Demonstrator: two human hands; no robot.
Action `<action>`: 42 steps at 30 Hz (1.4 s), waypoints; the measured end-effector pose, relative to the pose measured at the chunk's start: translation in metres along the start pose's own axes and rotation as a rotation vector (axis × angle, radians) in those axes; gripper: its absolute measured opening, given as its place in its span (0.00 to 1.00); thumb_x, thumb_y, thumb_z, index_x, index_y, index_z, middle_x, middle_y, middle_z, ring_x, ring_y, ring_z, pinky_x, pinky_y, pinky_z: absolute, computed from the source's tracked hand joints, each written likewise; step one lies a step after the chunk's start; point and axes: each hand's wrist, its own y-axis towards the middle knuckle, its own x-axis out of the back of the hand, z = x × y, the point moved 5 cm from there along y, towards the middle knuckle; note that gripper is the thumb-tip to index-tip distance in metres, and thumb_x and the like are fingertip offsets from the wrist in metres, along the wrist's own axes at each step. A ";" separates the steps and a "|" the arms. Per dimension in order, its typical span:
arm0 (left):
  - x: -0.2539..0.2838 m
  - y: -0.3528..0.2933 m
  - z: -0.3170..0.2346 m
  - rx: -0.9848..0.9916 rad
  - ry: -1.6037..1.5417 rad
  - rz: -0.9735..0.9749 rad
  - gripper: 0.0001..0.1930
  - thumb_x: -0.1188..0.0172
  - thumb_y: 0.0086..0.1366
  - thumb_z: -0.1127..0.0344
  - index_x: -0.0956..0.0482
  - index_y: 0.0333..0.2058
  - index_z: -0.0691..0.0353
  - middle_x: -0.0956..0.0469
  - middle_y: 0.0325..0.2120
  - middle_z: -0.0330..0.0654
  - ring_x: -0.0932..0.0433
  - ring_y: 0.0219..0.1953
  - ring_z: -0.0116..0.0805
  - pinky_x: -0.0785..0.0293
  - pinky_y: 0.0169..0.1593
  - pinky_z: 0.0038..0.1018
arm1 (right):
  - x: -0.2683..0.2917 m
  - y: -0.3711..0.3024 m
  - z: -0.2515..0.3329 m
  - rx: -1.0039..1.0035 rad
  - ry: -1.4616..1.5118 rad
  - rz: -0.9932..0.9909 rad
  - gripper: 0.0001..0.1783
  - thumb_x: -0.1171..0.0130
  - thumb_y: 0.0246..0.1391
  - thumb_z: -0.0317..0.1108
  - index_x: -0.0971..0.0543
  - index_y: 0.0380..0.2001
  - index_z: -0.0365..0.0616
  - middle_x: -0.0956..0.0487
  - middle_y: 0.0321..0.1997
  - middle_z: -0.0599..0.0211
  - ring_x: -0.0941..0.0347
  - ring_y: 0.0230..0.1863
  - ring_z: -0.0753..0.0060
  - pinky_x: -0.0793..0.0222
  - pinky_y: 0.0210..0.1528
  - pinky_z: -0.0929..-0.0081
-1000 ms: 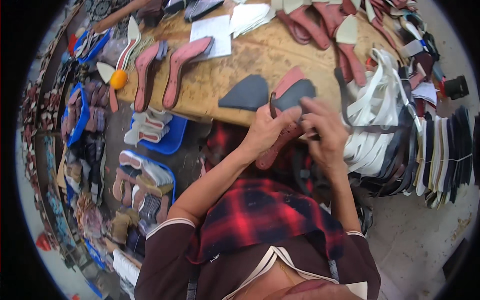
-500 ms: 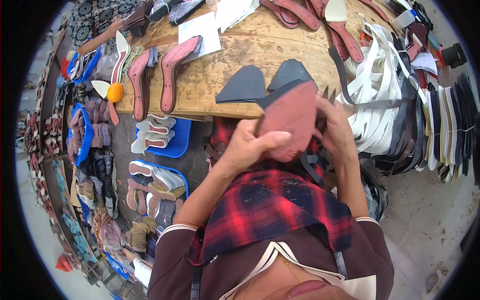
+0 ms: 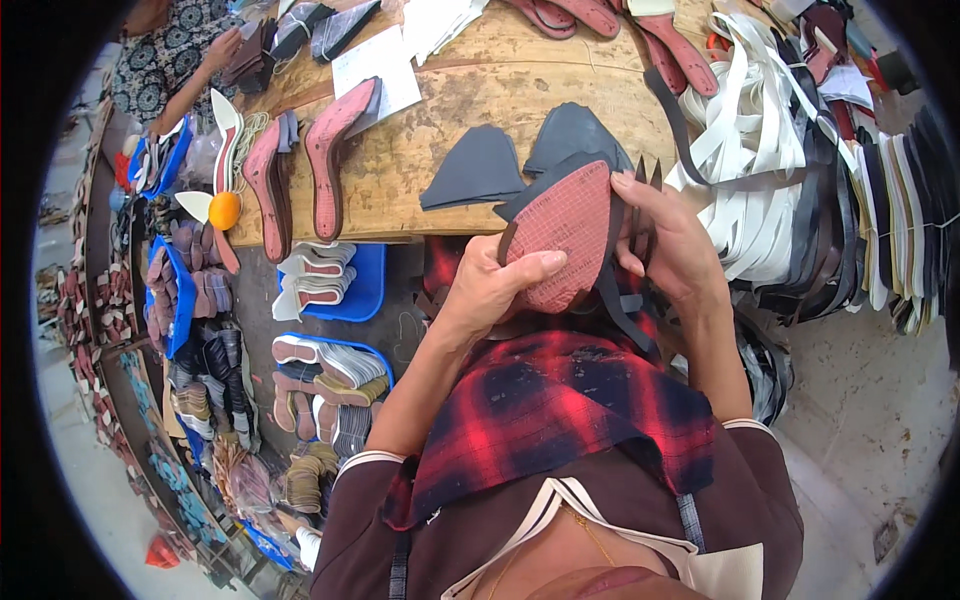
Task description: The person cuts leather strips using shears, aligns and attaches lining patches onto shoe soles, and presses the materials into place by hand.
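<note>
My left hand [image 3: 482, 290] is closed on a pink shoe insole [image 3: 562, 235], with its thumb pressed on the gridded upper face. A dark edging shows along the insole's left and upper rim. At the insole's right edge is my right hand [image 3: 688, 245], its thumb up by the tip and its fingers curled around several dark pointed strips [image 3: 642, 205]. A longer dark strip hangs below, between the hands. Just beyond, dark grey fan-shaped pieces [image 3: 474, 168] lie in two stacks at the edge of the wooden table [image 3: 490, 95].
Bent pink insole stacks [image 3: 325, 165] and an orange ball [image 3: 224, 210] sit at the table's left. White straps [image 3: 745, 140] heap at right. Blue bins [image 3: 368, 285] with insoles stand on the floor at left. Another person [image 3: 165, 70] is at the far left.
The insole has tilted in my hands, and its grid pattern now shows clearly. My right thumb has shifted up along its edge. The other person's arm and body have come further into view.
</note>
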 end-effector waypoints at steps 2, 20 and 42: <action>0.001 0.008 0.001 -0.007 0.036 -0.030 0.15 0.37 0.59 0.69 0.23 0.43 0.73 0.21 0.36 0.43 0.22 0.36 0.28 0.24 0.41 0.25 | 0.002 0.004 0.001 0.052 -0.041 -0.026 0.12 0.45 0.60 0.43 0.25 0.28 0.48 0.28 0.21 0.77 0.36 0.15 0.86 0.43 0.13 0.85; 0.029 0.001 0.020 -0.152 0.109 -0.172 0.21 0.35 0.56 0.68 0.27 0.47 0.68 0.22 0.38 0.40 0.25 0.38 0.24 0.26 0.44 0.23 | 0.002 0.021 -0.048 0.118 -0.177 -0.105 0.10 0.47 0.62 0.40 0.25 0.30 0.47 0.29 0.20 0.81 0.38 0.14 0.89 0.45 0.10 0.86; -0.008 -0.018 -0.027 -0.037 0.075 0.051 0.19 0.37 0.58 0.70 0.26 0.48 0.70 0.21 0.39 0.41 0.23 0.39 0.26 0.25 0.45 0.26 | -0.018 -0.008 0.004 0.251 0.040 0.013 0.10 0.46 0.61 0.39 0.27 0.31 0.45 0.27 0.23 0.74 0.35 0.15 0.83 0.42 0.11 0.83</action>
